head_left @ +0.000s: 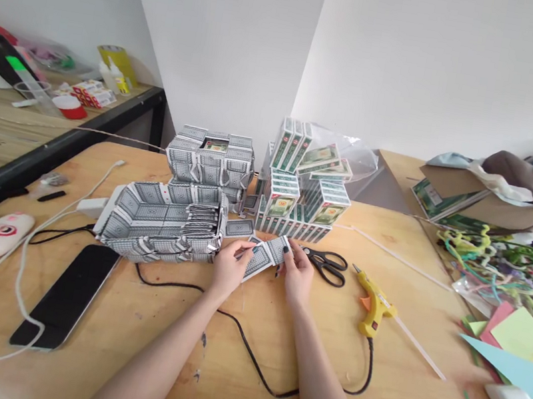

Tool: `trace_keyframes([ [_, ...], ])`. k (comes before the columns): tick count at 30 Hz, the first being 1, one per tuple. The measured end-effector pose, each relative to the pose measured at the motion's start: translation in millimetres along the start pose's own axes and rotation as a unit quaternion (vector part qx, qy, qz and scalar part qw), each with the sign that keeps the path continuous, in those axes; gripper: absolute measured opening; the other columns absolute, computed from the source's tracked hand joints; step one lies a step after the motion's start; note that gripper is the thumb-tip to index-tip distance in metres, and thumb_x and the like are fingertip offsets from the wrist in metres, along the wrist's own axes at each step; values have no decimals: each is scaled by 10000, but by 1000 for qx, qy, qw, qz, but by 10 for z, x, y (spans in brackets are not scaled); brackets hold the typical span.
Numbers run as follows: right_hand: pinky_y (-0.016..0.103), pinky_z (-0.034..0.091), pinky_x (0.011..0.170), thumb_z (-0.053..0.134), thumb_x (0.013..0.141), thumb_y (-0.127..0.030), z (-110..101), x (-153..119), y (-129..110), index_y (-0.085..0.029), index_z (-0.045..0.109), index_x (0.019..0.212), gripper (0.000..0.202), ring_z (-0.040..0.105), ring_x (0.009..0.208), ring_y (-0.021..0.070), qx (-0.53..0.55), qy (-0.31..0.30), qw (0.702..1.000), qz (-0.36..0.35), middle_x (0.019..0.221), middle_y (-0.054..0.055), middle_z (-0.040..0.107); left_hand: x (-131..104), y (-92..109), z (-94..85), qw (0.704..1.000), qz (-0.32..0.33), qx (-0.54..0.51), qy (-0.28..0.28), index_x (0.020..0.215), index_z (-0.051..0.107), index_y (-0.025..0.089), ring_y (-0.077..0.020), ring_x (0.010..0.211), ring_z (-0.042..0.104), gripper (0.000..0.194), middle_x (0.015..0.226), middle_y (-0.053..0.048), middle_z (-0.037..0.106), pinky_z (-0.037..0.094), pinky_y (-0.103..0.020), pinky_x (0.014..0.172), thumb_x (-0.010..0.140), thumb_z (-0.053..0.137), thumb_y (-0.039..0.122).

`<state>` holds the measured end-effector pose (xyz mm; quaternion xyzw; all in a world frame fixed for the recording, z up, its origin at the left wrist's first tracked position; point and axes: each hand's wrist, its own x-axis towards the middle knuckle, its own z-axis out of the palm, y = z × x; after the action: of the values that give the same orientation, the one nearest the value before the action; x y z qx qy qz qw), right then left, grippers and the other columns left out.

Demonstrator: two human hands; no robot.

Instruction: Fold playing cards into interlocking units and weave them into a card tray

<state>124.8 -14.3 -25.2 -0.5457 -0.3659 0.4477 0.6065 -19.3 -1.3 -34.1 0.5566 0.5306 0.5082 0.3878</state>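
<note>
Playing cards with grey patterned backs (259,260) are pinched between my two hands, just above the table. My left hand (229,268) is closed on the near left end of them. At their far right end, my right hand (298,273) grips a folded-looking card (276,249). To the left stands an open tray-like structure built of playing cards (143,214), with a row of folded cards (201,221) inside its right part. Another card-covered block (212,157) rises behind it. A loose card (240,228) lies beside my left fingers.
Black scissors (331,267) and a yellow glue gun (374,304) with a glue stick lie right of my hands. Stacked card boxes (293,224) stand behind. A black cord (244,338) crosses under my arms; a phone (66,296) lies left. Coloured paper (522,341) is far right.
</note>
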Motion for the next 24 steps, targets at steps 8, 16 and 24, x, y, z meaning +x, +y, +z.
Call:
trace_keyframes([
  [8, 258, 443, 416, 565, 721, -403, -1, -8, -8, -168, 508, 1199, 535, 483, 419, 105, -4, -31, 1000, 6, 674, 11, 600, 6, 0, -7, 1000, 1, -5, 2, 813, 651, 171, -179, 807, 636, 141, 865, -53, 681, 503, -327, 786, 721, 548, 198],
  [16, 254, 456, 415, 591, 705, -365, 4, -18, -8, -209, 465, 1235, 567, 460, 439, 103, 10, -72, 997, 10, 636, -9, 550, 11, -2, -12, 1000, -1, -8, 6, 786, 649, 172, -182, 787, 639, 124, 841, -52, 685, 506, -327, 773, 714, 553, 204],
  [24, 278, 472, 421, 623, 677, -361, -12, 5, 9, -191, 499, 1215, 578, 441, 418, 108, 5, -78, 997, 24, 564, -23, 528, 5, -31, -9, 1000, -6, -10, 7, 793, 643, 166, -178, 775, 640, 127, 838, -55, 683, 504, -310, 750, 713, 550, 200],
])
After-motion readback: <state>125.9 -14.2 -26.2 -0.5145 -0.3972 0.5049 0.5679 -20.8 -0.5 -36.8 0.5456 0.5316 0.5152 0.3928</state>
